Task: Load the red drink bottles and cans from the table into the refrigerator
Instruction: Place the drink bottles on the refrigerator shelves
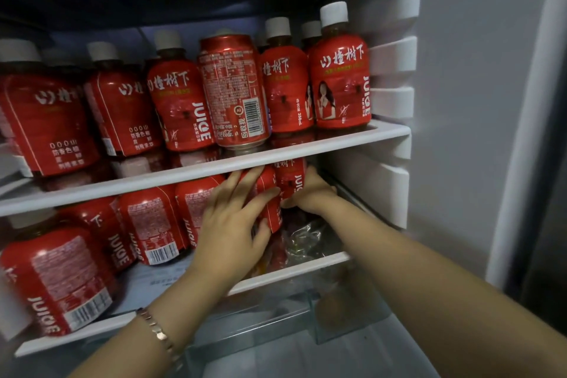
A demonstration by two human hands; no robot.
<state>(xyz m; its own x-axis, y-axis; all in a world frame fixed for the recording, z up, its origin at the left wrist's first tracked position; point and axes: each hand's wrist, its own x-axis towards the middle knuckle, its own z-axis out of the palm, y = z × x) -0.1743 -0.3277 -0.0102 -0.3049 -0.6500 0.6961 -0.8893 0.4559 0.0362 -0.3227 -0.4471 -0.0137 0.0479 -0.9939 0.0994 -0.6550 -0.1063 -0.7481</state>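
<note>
Your left hand [230,224] and right hand [310,193] curl fingers [242,182] round bottles [290,178]: likely full, heavy, slick, so hold mid-label.

Crinkled clear bag [302,236]; rose-gold bracelet [156,331]

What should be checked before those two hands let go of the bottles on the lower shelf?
1. Left hand holds the left bottle, thumb curled round it: ok.
2. Right hand holds the right bottle from behind: ok.
3. Both bottle bases rest on the lower shelf: cannot tell, the hands hide them.
4. Free standing room at that shelf's right end: not ok, a clear bag lies there.
5. Upper shelf row, can included, stands upright: ok.
</note>
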